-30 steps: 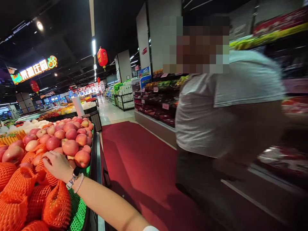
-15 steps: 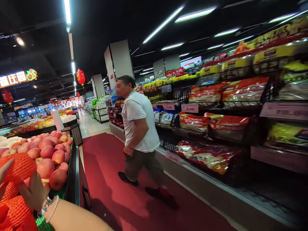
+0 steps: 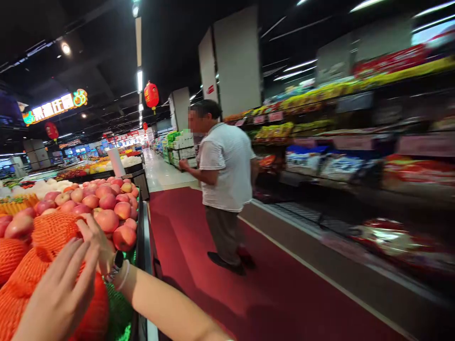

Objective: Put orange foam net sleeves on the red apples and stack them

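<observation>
Orange netting (image 3: 53, 229), roughly crosswise, right end at right hand (image 3: 95, 239).

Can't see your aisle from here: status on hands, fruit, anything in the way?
Right hand on orange foam-netted fruit, grip partly hidden. Left hand open, nearer the camera. White-shirted person on red carpet, apart from hands.
</observation>
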Motion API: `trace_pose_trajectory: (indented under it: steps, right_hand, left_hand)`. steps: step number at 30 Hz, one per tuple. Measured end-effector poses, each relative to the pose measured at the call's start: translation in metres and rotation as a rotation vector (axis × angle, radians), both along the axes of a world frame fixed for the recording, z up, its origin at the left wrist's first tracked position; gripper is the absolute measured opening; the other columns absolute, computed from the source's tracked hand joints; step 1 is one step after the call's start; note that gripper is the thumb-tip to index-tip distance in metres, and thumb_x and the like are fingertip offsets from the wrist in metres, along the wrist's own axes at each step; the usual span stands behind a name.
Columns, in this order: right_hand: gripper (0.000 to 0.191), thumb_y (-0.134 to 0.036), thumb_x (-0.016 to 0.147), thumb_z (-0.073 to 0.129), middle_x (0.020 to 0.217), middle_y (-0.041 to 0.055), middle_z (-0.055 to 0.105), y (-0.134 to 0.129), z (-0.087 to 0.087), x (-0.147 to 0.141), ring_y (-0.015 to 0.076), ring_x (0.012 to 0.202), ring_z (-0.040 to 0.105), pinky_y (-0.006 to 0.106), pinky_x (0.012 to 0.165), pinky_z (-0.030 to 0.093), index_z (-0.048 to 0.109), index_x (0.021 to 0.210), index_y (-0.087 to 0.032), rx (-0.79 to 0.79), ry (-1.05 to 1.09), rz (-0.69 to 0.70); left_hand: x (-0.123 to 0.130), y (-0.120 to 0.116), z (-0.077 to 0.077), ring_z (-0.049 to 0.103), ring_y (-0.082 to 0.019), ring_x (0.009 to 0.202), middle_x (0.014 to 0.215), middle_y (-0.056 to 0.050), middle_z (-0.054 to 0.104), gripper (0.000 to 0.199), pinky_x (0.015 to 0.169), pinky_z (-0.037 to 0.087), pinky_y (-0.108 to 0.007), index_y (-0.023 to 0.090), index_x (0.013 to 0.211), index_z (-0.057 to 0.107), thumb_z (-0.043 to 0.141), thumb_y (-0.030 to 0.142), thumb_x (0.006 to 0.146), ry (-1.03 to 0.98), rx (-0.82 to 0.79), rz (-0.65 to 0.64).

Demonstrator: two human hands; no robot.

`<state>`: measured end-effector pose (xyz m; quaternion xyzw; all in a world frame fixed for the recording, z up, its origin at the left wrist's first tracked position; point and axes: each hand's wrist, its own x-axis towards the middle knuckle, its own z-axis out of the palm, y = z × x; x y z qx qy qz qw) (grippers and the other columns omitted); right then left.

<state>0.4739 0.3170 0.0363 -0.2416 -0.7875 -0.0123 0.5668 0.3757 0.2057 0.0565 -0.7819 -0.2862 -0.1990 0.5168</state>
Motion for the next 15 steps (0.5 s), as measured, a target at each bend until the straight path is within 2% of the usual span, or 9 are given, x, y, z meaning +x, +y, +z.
trace_pose_trajectory:
  steps: [2, 5, 9, 11, 13, 15]
  right_hand:
    - [0.024, -0.012, 0.085, 0.052, 0.124, 0.0106, 0.056, -0.004, 0.0, 0.0, 0.0199, 0.107, 0.059, 0.031, 0.096, 0.051, 0.058, 0.107, -0.018, 0.011, -0.017, 0.045]
    - [0.023, -0.011, 0.083, 0.051, 0.126, 0.0122, 0.052, -0.009, -0.001, 0.0, 0.0224, 0.111, 0.056, 0.036, 0.099, 0.049, 0.058, 0.104, -0.016, 0.02, -0.013, 0.072]
    - [0.031, -0.007, 0.087, 0.042, 0.127, 0.0166, 0.049, -0.015, -0.002, -0.002, 0.0246, 0.118, 0.051, 0.04, 0.103, 0.046, 0.056, 0.115, -0.011, 0.08, 0.013, 0.048]
    - [0.033, -0.011, 0.09, 0.04, 0.126, 0.0163, 0.05, -0.017, -0.004, -0.003, 0.0235, 0.115, 0.052, 0.039, 0.101, 0.047, 0.055, 0.12, -0.011, 0.189, -0.027, 0.073]
    - [0.038, -0.012, 0.092, 0.038, 0.123, 0.0159, 0.051, -0.017, -0.006, -0.005, 0.0222, 0.114, 0.052, 0.037, 0.099, 0.049, 0.053, 0.126, -0.011, 0.32, -0.061, 0.116]
    - [0.041, -0.013, 0.091, 0.038, 0.12, 0.0167, 0.052, -0.016, -0.008, -0.006, 0.0218, 0.115, 0.05, 0.034, 0.099, 0.049, 0.051, 0.13, -0.008, 0.41, -0.058, 0.157]
  left_hand:
    - [0.012, 0.0, 0.002, 0.053, -0.03, 0.11, 0.12, -0.019, 0.054, 0.037, 0.092, 0.048, -0.041, 0.005, 0.122, 0.051, 0.039, 0.01, 0.088, -0.042, 0.008, 0.077]
    - [0.013, 0.003, 0.006, 0.059, -0.025, 0.094, 0.104, -0.017, 0.057, 0.025, 0.078, 0.055, -0.036, 0.005, 0.107, 0.053, 0.037, 0.017, 0.092, -0.257, -0.011, 0.158]
    - [-0.004, 0.006, 0.007, 0.055, -0.036, 0.11, 0.114, -0.026, 0.055, 0.04, 0.091, 0.05, -0.049, -0.004, 0.117, 0.048, 0.027, 0.02, 0.092, -0.424, -0.041, 0.36]
    - [-0.01, 0.006, 0.007, 0.056, -0.036, 0.106, 0.107, -0.026, 0.057, 0.041, 0.09, 0.05, -0.051, -0.003, 0.11, 0.052, 0.023, 0.018, 0.089, -0.534, -0.141, 0.425]
    - [-0.011, 0.004, 0.011, 0.059, -0.033, 0.099, 0.098, -0.021, 0.06, 0.036, 0.09, 0.051, -0.05, 0.006, 0.095, 0.056, 0.024, 0.02, 0.087, -0.707, -0.289, 0.375]
    - [-0.01, 0.0, 0.018, 0.057, -0.032, 0.108, 0.106, -0.018, 0.061, 0.033, 0.097, 0.047, -0.049, 0.012, 0.094, 0.057, 0.029, 0.027, 0.085, -0.927, -0.413, 0.247]
